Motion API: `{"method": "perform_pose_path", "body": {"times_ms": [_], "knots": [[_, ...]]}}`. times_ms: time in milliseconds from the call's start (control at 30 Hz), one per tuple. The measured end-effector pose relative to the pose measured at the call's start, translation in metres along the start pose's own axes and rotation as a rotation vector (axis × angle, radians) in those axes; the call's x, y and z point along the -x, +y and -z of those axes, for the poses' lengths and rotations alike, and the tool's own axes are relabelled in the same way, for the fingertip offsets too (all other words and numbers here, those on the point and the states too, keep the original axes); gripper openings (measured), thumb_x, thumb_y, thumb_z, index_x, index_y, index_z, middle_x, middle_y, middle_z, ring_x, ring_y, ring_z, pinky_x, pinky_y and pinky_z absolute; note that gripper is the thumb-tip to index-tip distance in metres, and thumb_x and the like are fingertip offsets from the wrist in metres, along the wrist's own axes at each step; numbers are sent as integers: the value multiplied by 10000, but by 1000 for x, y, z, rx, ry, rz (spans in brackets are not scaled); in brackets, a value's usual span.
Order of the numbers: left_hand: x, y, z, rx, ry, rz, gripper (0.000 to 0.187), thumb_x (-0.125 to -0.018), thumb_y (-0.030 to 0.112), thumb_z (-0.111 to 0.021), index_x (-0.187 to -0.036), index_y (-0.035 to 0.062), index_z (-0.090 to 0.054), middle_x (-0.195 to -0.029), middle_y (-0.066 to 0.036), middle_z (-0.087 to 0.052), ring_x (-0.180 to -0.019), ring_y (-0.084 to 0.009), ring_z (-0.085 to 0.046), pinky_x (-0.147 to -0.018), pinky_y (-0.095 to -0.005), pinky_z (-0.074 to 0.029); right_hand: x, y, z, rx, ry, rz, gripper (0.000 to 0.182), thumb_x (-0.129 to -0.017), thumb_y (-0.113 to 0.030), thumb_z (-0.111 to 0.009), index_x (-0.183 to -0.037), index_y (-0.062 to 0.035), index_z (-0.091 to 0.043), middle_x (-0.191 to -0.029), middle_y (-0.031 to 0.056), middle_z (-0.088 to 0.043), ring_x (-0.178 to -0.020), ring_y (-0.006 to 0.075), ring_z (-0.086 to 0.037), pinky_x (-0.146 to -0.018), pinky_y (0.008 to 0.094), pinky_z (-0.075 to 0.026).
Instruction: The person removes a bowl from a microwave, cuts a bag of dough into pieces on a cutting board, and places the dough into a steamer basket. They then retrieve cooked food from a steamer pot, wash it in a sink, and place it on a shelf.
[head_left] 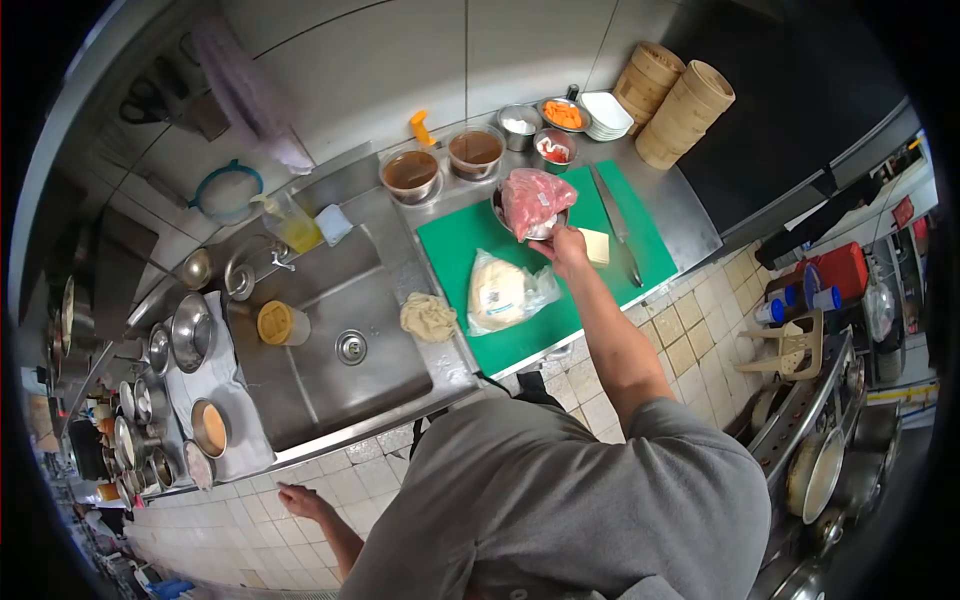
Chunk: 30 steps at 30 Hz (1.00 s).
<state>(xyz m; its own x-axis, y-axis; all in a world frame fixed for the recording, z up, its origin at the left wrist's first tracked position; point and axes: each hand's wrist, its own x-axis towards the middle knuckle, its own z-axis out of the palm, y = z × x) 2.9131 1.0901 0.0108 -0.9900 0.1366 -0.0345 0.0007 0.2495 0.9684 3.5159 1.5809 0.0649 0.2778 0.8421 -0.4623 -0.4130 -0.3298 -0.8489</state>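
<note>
My right hand (562,247) reaches out over the green cutting board (640,245) and grips the near rim of a metal bowl (500,212). The bowl holds pink raw meat in a clear plastic bag (535,198). Just right of the hand lies a pale yellow block (598,246), and beyond it a long knife (617,228). A clear bag with a pale round lump (500,295) rests on the board below the hand. My left hand (303,501) hangs low at my side above the tiled floor, fingers apart, holding nothing.
A steel sink (330,385) with a yellow-lidded tub (280,322) lies left of the board, and a crumpled cloth (428,317) sits on its edge. Two bowls of brown liquid (410,172), small bowls, white plates and bamboo steamers (680,100) line the back. Pots stand at both sides.
</note>
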Motion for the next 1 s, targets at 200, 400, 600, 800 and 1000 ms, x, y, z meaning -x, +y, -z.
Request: {"method": "perform_pose_path", "body": {"times_ms": [200, 400, 600, 800, 1000], "knots": [[168, 49, -119, -316, -810, -589, 228, -1007, 214, -634, -1069, -3, -669, -890, -86, -616, -839, -184, -572, -717, -335, -487, -6, -100, 109, 269, -29, 113, 211, -956, -73, -543, -1026, 103, -635, -1069, 188, -687, -955, 300, -717, -782, 385, -650], [371, 178, -307, -626, -1113, -969, 763, -807, 309, -850, -1468, 95, -535, -1552, -195, -444, -1427, -386, -422, -1188, -515, -344, -93, -160, 264, 73, -5, 188, 248, -973, -52, -535, -1168, 99, -512, -1088, 221, -662, -935, 314, -723, -810, 410, -673], [398, 170, -432, -720, -1107, -1303, 484, -867, 311, -780, -1313, 167, -662, -1418, -154, -587, -1367, -358, -488, -1183, -537, -333, -171, -149, 351, 90, 248, 246, 253, -1003, -53, -485, -1209, 94, -471, -1104, 208, -662, -918, 299, -721, -760, 398, -682], [364, 245, -538, -360, -1011, -548, 298, -948, 287, -707, -1077, 20, -735, -960, -222, -744, -915, -372, -708, -817, -463, -528, -219, -117, 387, 26, 146, 318, 205, -1035, -96, -512, -1158, 65, -485, -1103, 210, -662, -962, 321, -720, -796, 433, -677], [362, 227, -635, -299, -1041, -431, 284, -1008, 230, -673, -1111, -31, -716, -954, -71, -739, -847, -149, -658, -750, -356, -531, -202, -77, 391, 347, 195, 299, 207, -1044, -219, -603, -983, -22, -588, -941, 129, -693, -814, 236, -691, -660, 345, -582]]}}
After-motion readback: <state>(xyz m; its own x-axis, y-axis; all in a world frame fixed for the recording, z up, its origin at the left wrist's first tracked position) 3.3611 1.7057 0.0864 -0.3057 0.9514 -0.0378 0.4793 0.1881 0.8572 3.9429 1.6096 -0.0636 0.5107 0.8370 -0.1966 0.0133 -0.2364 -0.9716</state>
